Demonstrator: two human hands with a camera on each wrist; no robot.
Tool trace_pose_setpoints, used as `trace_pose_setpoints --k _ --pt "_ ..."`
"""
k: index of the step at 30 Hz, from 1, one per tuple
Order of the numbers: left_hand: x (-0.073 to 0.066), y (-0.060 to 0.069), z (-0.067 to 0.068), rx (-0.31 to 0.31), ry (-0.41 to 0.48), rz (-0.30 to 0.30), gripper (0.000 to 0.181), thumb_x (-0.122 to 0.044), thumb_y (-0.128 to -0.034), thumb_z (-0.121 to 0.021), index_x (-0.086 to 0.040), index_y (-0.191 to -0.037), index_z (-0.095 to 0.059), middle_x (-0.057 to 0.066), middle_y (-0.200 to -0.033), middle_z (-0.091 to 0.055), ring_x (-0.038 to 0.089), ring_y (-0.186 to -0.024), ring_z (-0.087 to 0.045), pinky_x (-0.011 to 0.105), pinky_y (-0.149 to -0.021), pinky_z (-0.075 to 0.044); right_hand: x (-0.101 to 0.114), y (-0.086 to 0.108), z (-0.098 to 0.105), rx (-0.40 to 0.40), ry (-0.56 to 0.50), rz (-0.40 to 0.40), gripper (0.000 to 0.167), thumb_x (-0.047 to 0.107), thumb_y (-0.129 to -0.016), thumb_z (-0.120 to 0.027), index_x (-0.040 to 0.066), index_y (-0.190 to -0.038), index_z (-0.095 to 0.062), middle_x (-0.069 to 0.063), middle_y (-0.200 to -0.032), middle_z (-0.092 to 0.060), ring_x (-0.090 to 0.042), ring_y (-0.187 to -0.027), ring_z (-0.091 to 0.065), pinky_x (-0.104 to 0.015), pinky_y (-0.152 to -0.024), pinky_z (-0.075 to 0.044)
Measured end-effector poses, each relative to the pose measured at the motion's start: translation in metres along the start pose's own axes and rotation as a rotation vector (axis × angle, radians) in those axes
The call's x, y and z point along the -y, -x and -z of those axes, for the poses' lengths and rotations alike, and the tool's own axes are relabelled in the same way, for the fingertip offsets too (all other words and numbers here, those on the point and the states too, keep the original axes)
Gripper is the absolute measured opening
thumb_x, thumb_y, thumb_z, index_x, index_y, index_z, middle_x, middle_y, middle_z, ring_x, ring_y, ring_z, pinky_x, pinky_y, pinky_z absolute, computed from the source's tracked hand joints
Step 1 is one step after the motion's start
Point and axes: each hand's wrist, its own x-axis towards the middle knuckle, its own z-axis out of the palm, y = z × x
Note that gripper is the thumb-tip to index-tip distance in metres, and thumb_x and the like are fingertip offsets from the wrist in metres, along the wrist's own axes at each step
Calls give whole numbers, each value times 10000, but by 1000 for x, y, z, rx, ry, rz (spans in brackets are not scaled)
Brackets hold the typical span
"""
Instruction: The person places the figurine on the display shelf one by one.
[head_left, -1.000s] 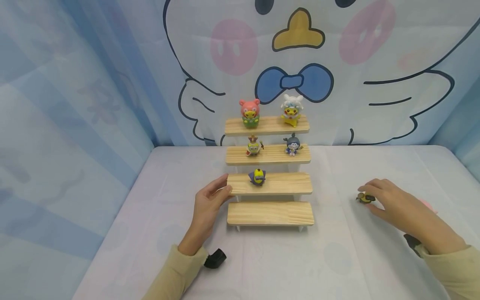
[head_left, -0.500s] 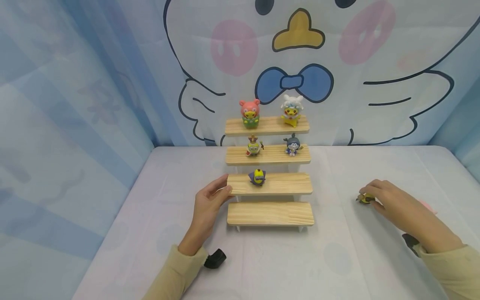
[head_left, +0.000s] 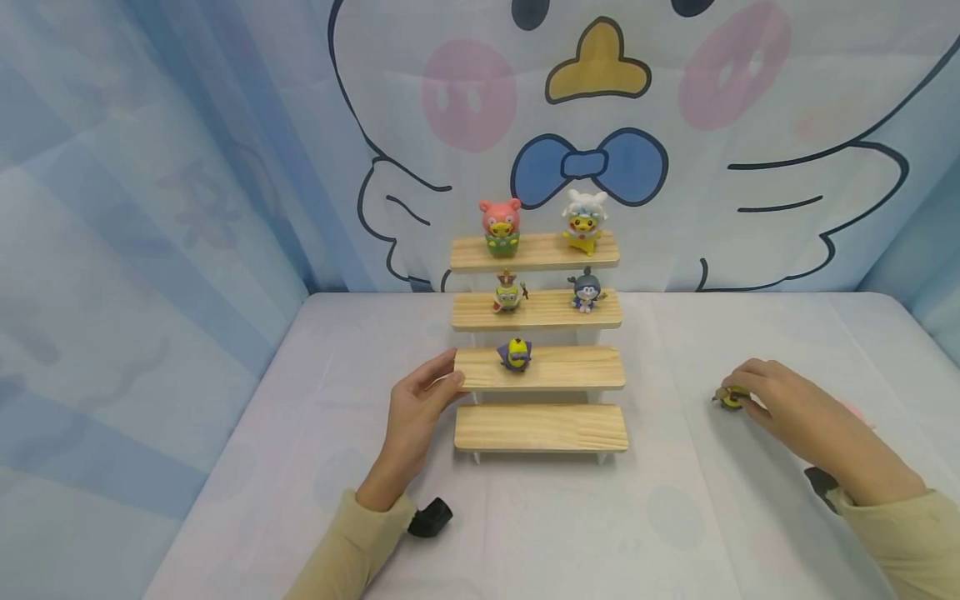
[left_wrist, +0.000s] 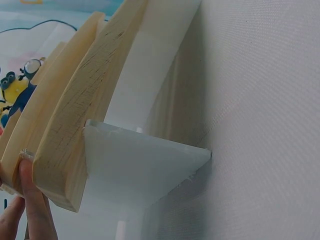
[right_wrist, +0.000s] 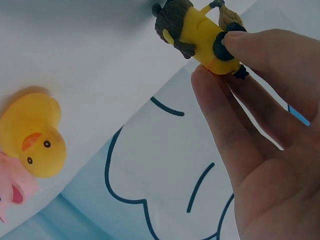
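My right hand [head_left: 798, 417] pinches a yellow figure [right_wrist: 200, 37] well right of the wooden stand [head_left: 540, 427], my left hand [head_left: 420, 408] grips the second-lowest shelf's [head_left: 573, 369] left end, and behind hangs a printed curtain [head_left: 600, 50].

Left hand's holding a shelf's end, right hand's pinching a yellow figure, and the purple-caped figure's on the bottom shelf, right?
Not quite: the head view shows the purple-caped figure on the second shelf from the bottom. The left hand does hold that shelf's end, the right hand a yellow figure.
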Motion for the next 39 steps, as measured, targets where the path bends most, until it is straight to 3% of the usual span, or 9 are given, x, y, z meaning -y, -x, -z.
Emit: trace_pose_setpoints --k 10,19,33,39 --pt "0 0 0 -3 2 8 442 -59 -937 -681 -14 -1364 -575 191 -1309 -594 127 -992 -683 302 -892 -606 9 -2 7 -56 12 31 278 -103 -737 -780 -14 -990 -704 -138 -990 -667 -357 -937 -638 -539 -795 -581" --pt "-1 0 0 0 1 6 434 -70 -938 -684 -32 -1359 -583 177 -1313 -597 143 -1019 -680 311 -906 -602 16 -8 9 -182 5 131 322 -139 -678 -793 25 -940 -702 -83 -949 -664 -300 -879 -635 -497 -732 -577" --pt "-1 -1 0 -2 -7 2 434 -73 -936 -687 -27 -1355 -585 176 -1311 -601 140 -1012 -683 309 -901 -604 39 -19 20 -117 -19 20 259 -87 -772 -762 2 -1010 -709 -121 -1014 -674 -315 -963 -633 -539 -819 -583" --pt "0 0 0 1 -12 -1 433 -75 -938 -685 -29 -1357 -583 173 -1312 -600 145 -1020 -681 310 -904 -603 45 -22 22 -154 -23 38 238 -72 -788 -760 12 -1005 -709 -110 -1013 -678 -296 -959 -637 -522 -810 -592"
